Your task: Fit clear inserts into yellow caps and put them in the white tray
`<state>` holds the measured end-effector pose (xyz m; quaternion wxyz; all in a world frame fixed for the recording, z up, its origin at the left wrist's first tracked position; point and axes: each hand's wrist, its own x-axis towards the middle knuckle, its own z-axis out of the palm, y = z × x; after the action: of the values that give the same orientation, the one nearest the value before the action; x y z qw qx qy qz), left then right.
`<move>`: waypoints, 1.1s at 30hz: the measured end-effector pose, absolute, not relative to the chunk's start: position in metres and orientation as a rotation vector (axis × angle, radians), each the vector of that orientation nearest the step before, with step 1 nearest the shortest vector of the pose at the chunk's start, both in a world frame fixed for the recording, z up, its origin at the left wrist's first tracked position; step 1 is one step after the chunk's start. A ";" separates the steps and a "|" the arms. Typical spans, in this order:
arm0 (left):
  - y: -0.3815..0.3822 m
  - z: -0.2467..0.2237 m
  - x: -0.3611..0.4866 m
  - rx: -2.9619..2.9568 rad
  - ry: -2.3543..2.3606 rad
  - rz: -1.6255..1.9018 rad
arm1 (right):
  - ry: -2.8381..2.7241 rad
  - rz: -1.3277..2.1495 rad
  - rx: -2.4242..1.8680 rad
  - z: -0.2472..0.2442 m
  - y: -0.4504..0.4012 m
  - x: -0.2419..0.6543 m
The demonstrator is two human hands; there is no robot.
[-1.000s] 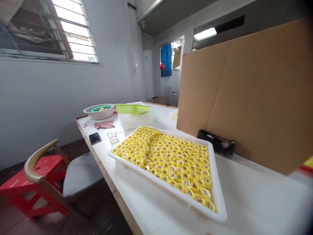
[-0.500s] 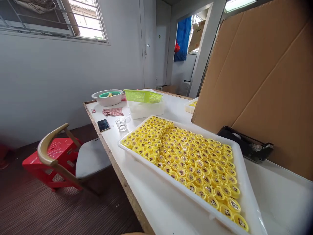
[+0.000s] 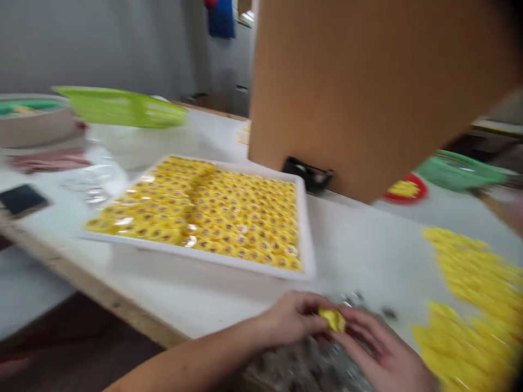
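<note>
Two bare hands are closing in together at the white laminate table [image 3: 368, 256] as I follow the feed from afar: the left hand [image 3: 292, 318] and the right hand [image 3: 382, 348] are held narrow, both pinching a small round yellow plastic cap [image 3: 333, 320] between their fingers, though motion blur is hiding the exact grip. Directly beneath the hands, a blurred heap of glossy clear plastic [image 3: 310, 362] is spreading across the tabletop, its separate pieces too smeared for me to tell. Just beyond the fingertips, a few small silvery bits [image 3: 351, 298] are lying apart. To the right of the right hand, two blurred drifts of yellow pieces [image 3: 461, 348] are filling the table edge. Ahead and to the left of the hands, a white rectangular plastic tray [image 3: 204, 257] is sitting packed with round yellow caps [image 3: 204, 209]. Farther ahead, an upright tan corrugated cardboard sheet [image 3: 368, 92] is standing with a black tape dispenser [image 3: 306, 174] at its foot, while a round red dish [image 3: 406, 189] and a green plastic basket [image 3: 460, 171] are lying beyond it. Far to the left, a lime-green plastic basket [image 3: 118, 107] and a white bowl [image 3: 35, 122] are blurring past.
</note>
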<state>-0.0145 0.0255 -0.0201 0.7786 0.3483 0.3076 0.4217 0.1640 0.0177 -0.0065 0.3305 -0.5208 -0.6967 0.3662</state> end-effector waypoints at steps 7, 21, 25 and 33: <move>0.027 -0.010 -0.021 0.637 0.545 0.865 | -1.897 0.727 -1.306 0.029 0.013 0.153; 0.025 -0.016 -0.020 0.642 0.561 0.889 | -1.953 0.715 -1.161 0.035 0.010 0.152; 0.025 -0.016 -0.018 0.627 0.549 0.906 | -1.882 0.735 -1.199 0.028 0.008 0.153; 0.025 -0.014 -0.018 0.597 0.565 0.913 | -1.872 0.741 -1.279 0.027 0.012 0.154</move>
<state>-0.0184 0.0250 -0.0142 0.8172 0.2802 0.2651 0.4283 0.1540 0.0122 0.0274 0.3696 -0.4982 -0.7293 0.2886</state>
